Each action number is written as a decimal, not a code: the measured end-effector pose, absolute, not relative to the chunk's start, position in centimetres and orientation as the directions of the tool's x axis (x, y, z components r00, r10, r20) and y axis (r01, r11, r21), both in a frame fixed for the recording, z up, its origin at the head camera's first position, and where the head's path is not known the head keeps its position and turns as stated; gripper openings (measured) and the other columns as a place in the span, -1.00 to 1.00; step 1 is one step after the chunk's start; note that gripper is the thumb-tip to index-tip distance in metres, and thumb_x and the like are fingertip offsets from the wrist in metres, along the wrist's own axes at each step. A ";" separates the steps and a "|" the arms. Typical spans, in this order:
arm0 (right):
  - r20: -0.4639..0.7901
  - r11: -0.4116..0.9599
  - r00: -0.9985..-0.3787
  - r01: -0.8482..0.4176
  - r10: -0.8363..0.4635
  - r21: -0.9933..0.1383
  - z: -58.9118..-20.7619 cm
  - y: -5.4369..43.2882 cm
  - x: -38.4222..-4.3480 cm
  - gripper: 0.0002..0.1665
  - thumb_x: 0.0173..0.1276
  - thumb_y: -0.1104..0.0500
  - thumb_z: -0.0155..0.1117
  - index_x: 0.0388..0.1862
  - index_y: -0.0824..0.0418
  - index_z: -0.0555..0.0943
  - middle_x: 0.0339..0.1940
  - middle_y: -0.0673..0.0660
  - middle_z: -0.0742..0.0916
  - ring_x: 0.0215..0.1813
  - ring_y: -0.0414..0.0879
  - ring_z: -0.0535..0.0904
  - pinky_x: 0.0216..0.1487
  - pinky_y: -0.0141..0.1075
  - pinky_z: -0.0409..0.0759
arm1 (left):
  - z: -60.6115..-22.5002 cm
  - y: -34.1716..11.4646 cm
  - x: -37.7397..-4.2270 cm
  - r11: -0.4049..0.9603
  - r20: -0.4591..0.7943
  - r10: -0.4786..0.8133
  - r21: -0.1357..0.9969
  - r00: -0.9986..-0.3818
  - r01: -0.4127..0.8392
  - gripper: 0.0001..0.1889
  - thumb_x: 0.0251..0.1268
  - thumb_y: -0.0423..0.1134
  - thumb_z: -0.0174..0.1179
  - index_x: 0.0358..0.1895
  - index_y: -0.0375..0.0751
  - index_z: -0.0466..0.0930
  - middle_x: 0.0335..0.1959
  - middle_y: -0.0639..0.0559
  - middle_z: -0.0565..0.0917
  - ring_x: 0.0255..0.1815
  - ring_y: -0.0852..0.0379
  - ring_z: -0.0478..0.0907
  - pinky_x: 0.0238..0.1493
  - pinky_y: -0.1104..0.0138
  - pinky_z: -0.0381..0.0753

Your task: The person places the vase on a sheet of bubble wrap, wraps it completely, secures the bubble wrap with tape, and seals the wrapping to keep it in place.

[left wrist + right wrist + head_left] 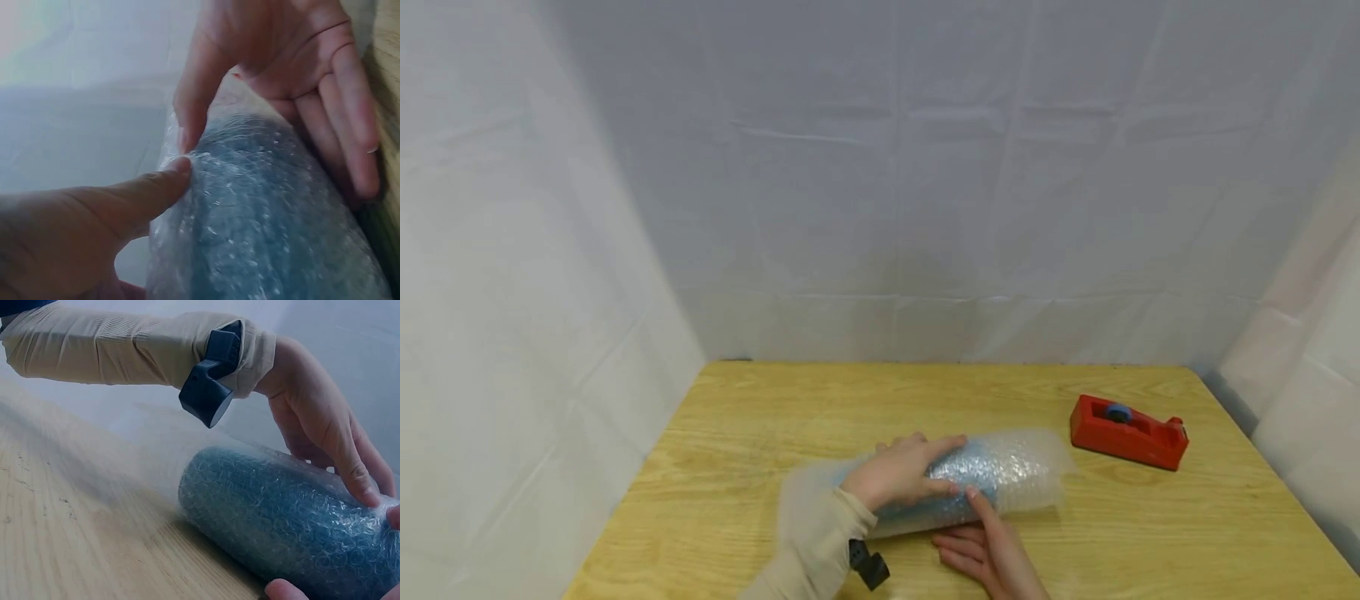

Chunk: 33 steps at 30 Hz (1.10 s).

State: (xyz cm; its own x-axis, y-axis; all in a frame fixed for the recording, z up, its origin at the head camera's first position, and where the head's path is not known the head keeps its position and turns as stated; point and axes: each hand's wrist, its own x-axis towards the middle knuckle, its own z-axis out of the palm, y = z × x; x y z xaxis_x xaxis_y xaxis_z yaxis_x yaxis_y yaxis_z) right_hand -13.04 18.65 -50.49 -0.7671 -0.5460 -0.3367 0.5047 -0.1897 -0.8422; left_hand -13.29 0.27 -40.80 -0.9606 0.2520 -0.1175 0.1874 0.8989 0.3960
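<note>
A roll of clear bubble wrap [1026,471] lies across the table with something blue and rounded inside; the exact kind of the blue thing cannot be made out. Over its top, my left hand [901,471] holds it, fingers reaching to the far side and thumb on the near side. My right hand [988,550] is at the near side, palm turned up. Its thumb touches the wrap close to the left thumb, while its fairly straight fingers [350,106] lie low between roll and table. The right wrist view shows the left hand [325,425] draped over the roll.
A red tape dispenser [1127,433] with a blue-cored roll stands at the right on the wooden table [760,400]. White sheeting [895,208] hangs behind and at both sides. A black camera mount [212,381] sits on the left wrist's beige sleeve [125,347].
</note>
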 end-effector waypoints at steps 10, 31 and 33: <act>-0.301 -0.156 -0.839 0.407 -0.454 -0.900 -50.1 18.0 -14.1 -0.06 0.37 -0.35 0.16 0.24 0.48 0.33 -0.25 0.20 0.73 -0.16 -0.01 0.71 -0.07 -0.11 0.68 | -41.6 -0.6 -14.0 0.913 0.014 0.269 0.315 -0.963 0.259 -0.16 0.19 0.30 0.26 0.52 0.12 0.24 0.16 -0.16 0.63 0.09 -0.10 0.59 0.00 0.07 0.59; -0.296 0.041 -0.822 0.317 -0.487 -0.948 -48.7 17.7 -19.2 -0.34 0.43 -0.22 0.18 -0.02 0.41 0.56 -0.41 0.09 0.74 -0.37 -0.13 0.68 -0.21 -0.23 0.68 | -42.4 -1.5 -14.3 0.771 -0.025 0.046 0.637 -0.999 0.019 0.15 0.04 0.30 0.38 0.52 -0.27 -0.03 0.16 -0.46 0.54 0.02 -0.27 0.60 -0.05 0.00 0.62; -0.282 0.051 -0.831 0.294 -0.480 -0.954 -48.6 17.5 -19.5 -0.35 0.43 -0.20 0.18 -0.03 0.42 0.55 -0.45 0.07 0.73 -0.41 -0.16 0.65 -0.24 -0.25 0.67 | -42.6 -1.5 -14.2 0.747 -0.024 0.035 0.665 -0.999 0.010 0.18 0.04 0.29 0.38 0.56 -0.25 -0.10 0.15 -0.49 0.53 -0.02 -0.27 0.61 -0.11 0.01 0.64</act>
State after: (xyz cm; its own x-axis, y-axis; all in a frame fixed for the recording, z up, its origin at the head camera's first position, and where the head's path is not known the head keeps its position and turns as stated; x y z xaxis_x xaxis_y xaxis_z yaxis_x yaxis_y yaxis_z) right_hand -19.48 17.53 -48.60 -0.8307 -0.4803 -0.2817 0.2940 0.0512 -0.9544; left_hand -14.16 -1.46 -42.57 -0.9991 0.0346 -0.0242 0.0097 0.7472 0.6646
